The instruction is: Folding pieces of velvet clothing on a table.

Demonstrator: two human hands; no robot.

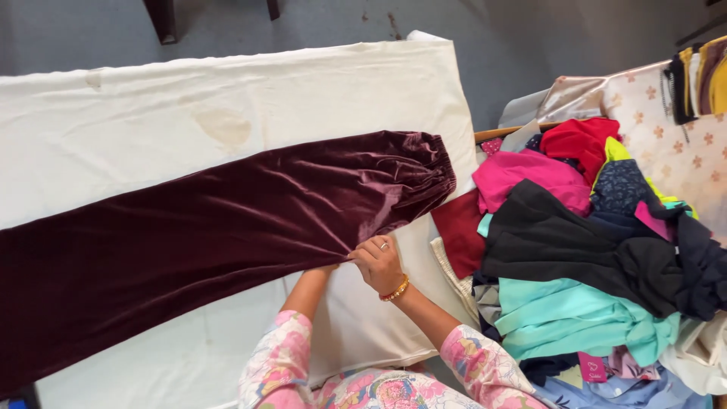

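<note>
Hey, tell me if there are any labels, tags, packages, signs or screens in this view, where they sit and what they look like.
Small pink tag: low in the clothes pile at right, under the turquoise garment; squarish, pink with pale marks.
No packages, signs or screens visible; the maroon velvet trousers show no label.

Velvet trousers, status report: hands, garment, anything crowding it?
Right hand pinching the trousers at the near edge; left hand mostly hidden beneath. Trousers flat on white cloth. Clothes pile just beside the waistband.
</note>
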